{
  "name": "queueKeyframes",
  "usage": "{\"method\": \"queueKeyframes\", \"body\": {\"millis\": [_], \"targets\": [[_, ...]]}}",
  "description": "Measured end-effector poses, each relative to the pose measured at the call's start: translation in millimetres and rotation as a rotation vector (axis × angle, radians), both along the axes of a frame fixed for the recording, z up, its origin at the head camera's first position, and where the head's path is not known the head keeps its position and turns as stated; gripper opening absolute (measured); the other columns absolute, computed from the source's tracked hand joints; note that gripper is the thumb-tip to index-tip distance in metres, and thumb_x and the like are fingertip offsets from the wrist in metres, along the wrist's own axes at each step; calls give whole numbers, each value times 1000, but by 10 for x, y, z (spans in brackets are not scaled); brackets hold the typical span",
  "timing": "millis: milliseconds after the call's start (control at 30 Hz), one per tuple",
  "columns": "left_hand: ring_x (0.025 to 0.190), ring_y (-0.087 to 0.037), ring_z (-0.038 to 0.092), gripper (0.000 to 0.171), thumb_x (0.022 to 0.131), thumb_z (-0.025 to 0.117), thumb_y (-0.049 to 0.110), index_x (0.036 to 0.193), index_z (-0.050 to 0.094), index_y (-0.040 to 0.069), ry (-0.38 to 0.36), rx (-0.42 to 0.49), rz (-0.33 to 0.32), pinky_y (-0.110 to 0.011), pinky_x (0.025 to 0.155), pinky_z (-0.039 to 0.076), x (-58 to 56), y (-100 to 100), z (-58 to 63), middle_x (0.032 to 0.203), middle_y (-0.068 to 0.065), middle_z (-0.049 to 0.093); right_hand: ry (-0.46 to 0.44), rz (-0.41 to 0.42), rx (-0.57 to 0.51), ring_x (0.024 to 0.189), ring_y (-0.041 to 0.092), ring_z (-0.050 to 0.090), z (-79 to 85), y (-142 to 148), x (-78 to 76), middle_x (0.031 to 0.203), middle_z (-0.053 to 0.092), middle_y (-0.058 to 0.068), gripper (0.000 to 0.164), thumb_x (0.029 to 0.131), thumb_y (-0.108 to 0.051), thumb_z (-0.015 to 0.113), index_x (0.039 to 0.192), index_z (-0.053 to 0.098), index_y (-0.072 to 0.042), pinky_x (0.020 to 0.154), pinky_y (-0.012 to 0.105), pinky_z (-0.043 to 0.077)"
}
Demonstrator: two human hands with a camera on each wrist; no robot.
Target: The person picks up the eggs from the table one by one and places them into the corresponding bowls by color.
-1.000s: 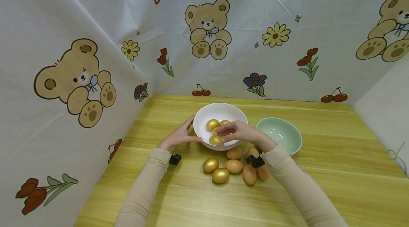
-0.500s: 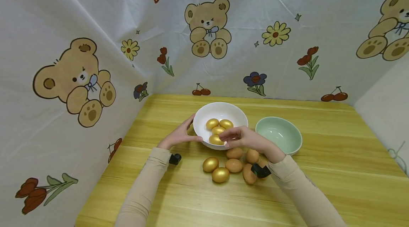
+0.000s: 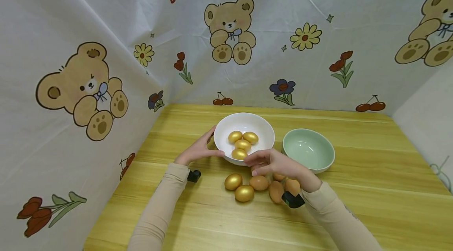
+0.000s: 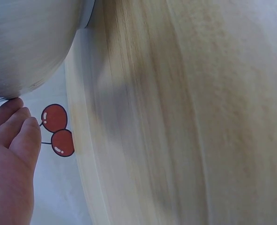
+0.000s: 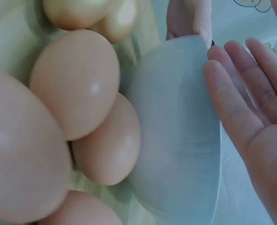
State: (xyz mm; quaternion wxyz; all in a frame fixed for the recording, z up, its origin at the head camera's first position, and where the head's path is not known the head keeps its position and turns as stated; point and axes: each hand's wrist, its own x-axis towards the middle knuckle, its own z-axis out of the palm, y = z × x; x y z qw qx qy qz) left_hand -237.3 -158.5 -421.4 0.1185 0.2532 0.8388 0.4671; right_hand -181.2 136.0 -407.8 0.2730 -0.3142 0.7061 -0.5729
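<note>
White bowl, one. Centre of the head frame, upright on the bench; holds four gold eggs grouped low and central inside it.

Loose gold eggs, two. Just below the bowl, side by side.

Brown eggs, five showing. Clustered right of the loose gold pair, below the bowl's right side; some partly hidden.

Green bowl, one. Right of centre, upright, near the white bowl.

Left hand. Left of the white bowl; thumb and fingers spread wide along its side, thumb on the near rim, fingertips against the outer wall in the left wrist view.

Right hand. At the white bowl's lower right, over the upper brown eggs; fingers loosely bent, thumb apart, nothing in its grasp.

Sleeves, two, beige; a black wrist device at each cuff.

Bench, yellow wood grain, lower half of the frame.

White cloth, upper half, printed with bears, flowers and cherries.
</note>
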Motion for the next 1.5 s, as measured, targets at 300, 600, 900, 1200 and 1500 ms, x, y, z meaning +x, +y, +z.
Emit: {"method": "queueKeyframes", "body": {"millis": [300,600,900,1200,1500], "targets": [[136,-30,16,101,78,77,26,149,7,8,-4,-11,6,-43,107,20,16,0,18,152,-17,8,23,47,4,115,43,46,-124,-65,131,122,54,23,45,84,-9,68,122,53,9,96,48,39],[136,-30,15,101,78,77,26,149,7,5,5,-6,-3,-42,107,19,14,3,8,152,-18,8,80,85,12,111,38,51,-249,-125,225,118,55,26,43,82,-7,71,118,55,11,93,48,42],[136,-28,15,102,77,77,27,149,6,10,-20,-1,0,-42,108,18,2,-6,-8,152,-16,7,56,139,-11,112,43,48,-338,-189,307,119,55,26,46,81,-6,71,120,53,12,95,48,39],[137,-28,14,103,78,77,26,149,5,6,-25,-2,1,-43,108,18,0,-6,-13,152,-16,6,68,121,28,111,40,50,-334,-237,366,117,55,23,42,81,-3,70,118,55,9,95,45,40],[137,-28,14,103,77,77,26,149,6,7,-34,4,5,-44,108,17,2,-5,-15,152,-15,6,184,116,117,109,26,54,-378,-267,399,113,61,10,38,80,-5,72,115,60,1,94,43,42]]}}
